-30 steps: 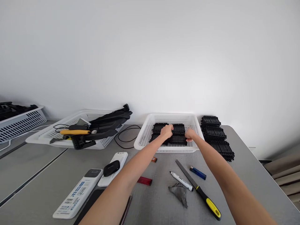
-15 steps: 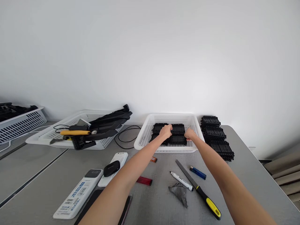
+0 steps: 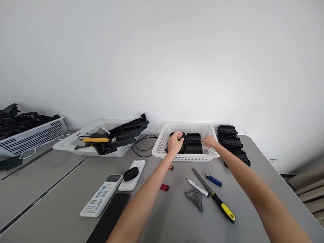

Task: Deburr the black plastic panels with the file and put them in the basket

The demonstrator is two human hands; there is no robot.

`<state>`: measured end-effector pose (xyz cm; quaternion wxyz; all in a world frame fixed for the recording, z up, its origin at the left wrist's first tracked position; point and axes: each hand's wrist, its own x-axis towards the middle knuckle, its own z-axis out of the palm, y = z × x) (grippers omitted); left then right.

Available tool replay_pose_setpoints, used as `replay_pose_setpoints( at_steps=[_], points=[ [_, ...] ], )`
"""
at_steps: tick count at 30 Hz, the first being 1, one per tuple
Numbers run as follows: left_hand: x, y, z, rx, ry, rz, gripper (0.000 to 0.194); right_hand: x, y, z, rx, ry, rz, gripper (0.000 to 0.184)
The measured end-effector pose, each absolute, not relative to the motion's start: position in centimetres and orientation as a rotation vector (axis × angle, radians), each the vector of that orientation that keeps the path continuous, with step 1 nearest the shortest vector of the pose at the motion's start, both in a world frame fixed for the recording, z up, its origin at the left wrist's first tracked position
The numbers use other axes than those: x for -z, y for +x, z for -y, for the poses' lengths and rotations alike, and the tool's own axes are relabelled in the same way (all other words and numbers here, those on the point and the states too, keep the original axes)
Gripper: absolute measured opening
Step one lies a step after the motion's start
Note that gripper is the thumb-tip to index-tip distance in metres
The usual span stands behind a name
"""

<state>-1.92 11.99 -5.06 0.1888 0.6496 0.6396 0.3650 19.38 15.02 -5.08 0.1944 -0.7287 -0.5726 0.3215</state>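
Here | left hand [image 3: 175, 143] curved over black parts [image 3: 193, 148] | right hand [image 3: 209, 141] alongside (inward-pointing)

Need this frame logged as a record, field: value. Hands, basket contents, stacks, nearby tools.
left_hand: left hand over left side of black parts, thumb and fingers apart; contact unclear
right_hand: right hand at the parts' right edge; grip unclear
container: white basket, parts inside
right_of_container: stacked black parts
table_front: file, marker, blue lighter
table_left: black phone
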Motion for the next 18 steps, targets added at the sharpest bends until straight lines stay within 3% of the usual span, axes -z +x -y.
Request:
replay_pose_setpoints(
  at_steps=[5,10,14,18],
  points=[
    [6.5,-3.6,-3.6,-1.464,1.629,-1.679,0.014,2.4,26.7,-8.5,-0.688,-1.856,1.731,0.033],
    [10.1,-3.4,3.6,-1.494,1.509,-1.653,0.017,7.4,33.2,-2.2,-0.080,-2.044,2.105,0.048],
    [10.4,-1.8,6.1,-1.433,1.512,-1.555,0.017,11.1,34.1,-0.7,0.002,-1.995,2.265,0.054],
    [9.4,-0.5,6.7,-1.412,1.542,-1.505,0.017,11.6,33.9,-0.6,0.111,-1.947,2.305,0.052]
  ],
)
